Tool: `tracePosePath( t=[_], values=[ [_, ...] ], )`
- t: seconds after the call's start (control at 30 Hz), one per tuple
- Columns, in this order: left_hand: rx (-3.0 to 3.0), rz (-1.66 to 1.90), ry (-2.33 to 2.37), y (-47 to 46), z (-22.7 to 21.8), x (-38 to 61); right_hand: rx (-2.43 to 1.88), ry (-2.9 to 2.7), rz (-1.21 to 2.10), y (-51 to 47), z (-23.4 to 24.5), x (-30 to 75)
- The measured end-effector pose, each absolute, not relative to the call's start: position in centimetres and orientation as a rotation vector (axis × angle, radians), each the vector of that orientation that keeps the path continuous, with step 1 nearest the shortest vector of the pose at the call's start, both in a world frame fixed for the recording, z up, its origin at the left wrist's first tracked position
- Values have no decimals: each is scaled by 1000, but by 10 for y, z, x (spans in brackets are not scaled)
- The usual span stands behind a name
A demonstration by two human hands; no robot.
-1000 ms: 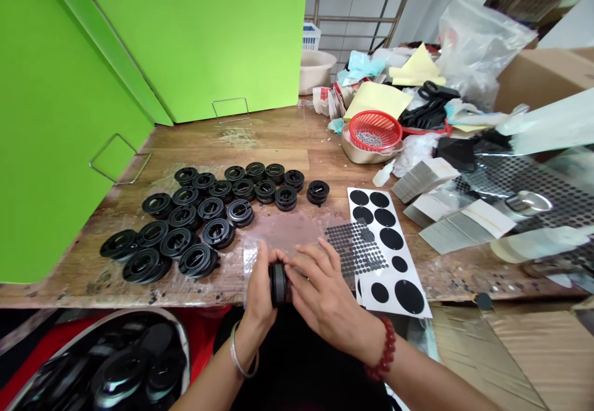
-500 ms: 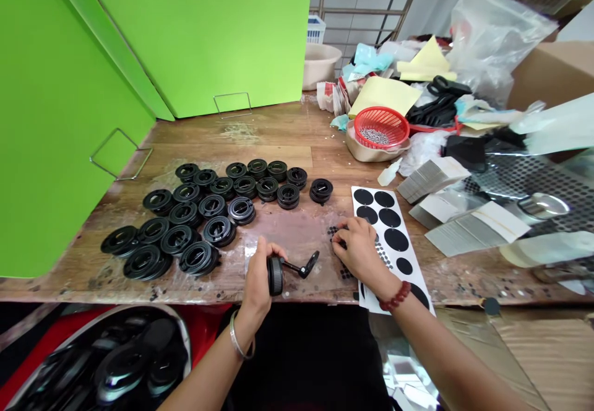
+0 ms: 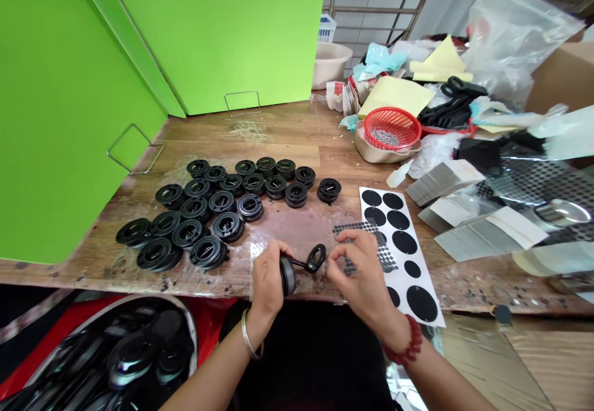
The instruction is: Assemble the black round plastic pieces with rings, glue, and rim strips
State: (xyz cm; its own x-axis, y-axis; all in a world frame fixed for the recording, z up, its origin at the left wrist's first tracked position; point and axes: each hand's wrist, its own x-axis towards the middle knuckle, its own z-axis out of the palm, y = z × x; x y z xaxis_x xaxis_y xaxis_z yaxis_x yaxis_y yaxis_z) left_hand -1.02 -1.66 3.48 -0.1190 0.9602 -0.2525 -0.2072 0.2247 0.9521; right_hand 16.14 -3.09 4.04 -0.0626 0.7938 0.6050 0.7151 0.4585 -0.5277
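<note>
My left hand [image 3: 268,282] grips a black round part with a ribbed edge [image 3: 288,275], turned on its side. From it a thin black arm reaches right and ends in a small black ring [image 3: 317,257]. My right hand [image 3: 364,275] is just right of that ring, apart from it, with thumb and forefinger pinched together. Whatever is between those fingertips is too small to make out. Beneath the right hand lies a clear sheet of small black dots [image 3: 355,227], partly covered. It overlaps a white sheet of large black discs [image 3: 404,242].
Several stacked black round parts [image 3: 221,202] stand left on the wooden table [image 3: 297,135]. A red basket [image 3: 392,127] of small metal pieces sits behind, near a small white bottle [image 3: 399,174]. Stacks of grey cards [image 3: 492,234] lie right. Green panels [image 3: 208,33] rise behind.
My right hand has moved from the dot sheet toward the small ring. The ring end has turned so its opening shows. The whole view has shifted slightly.
</note>
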Motion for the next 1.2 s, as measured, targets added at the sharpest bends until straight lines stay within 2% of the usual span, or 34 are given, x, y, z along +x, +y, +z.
tracePosePath(
  t=[0.13, 0.63, 0.87, 1.2],
  values=[
    [1164, 1293, 1304, -23, 43, -8, -1231, -1835, 141, -44, 49, 141],
    [1333, 1313, 1269, -30, 48, -7, -1280, -1865, 46, -49, 44, 130],
    [1238, 1267, 1271, -30, 53, -8, -1254, -1749, 342, -44, 45, 141],
    [1300, 1266, 1275, -29, 50, -4, -1270, -1893, 192, -44, 47, 139]
  ],
)
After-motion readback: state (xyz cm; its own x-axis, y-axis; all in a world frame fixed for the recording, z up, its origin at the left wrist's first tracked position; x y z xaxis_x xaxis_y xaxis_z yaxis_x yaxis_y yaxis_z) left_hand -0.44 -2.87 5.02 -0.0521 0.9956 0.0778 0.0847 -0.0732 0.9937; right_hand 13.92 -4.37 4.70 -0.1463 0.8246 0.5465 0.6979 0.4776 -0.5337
